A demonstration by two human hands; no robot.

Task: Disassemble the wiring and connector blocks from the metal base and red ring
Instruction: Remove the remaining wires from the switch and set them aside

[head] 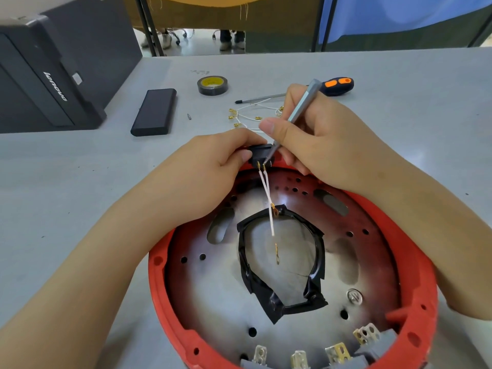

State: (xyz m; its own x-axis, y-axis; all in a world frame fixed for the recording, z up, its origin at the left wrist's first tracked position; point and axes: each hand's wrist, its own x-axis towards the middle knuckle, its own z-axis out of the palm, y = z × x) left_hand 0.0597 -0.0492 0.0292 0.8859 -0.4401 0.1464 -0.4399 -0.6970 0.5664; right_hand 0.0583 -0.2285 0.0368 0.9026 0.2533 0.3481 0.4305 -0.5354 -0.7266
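A small black connector block (259,153) is pinched between the thumb and curled fingers of the left hand (213,166), just above the far rim of the red ring (415,262). A slim grey tool (298,113) is gripped like a pen by the right hand (319,139), its tip set against the block's brass terminals. Two white wires (269,201) hang from the block over the metal base (282,251), where a loop of black tape (266,288) lies. Loose white wires with brass terminals (247,115) lie on the surface (80,182) beyond the hands, near an orange-and-black screwdriver (336,86) and a tape roll (212,85).
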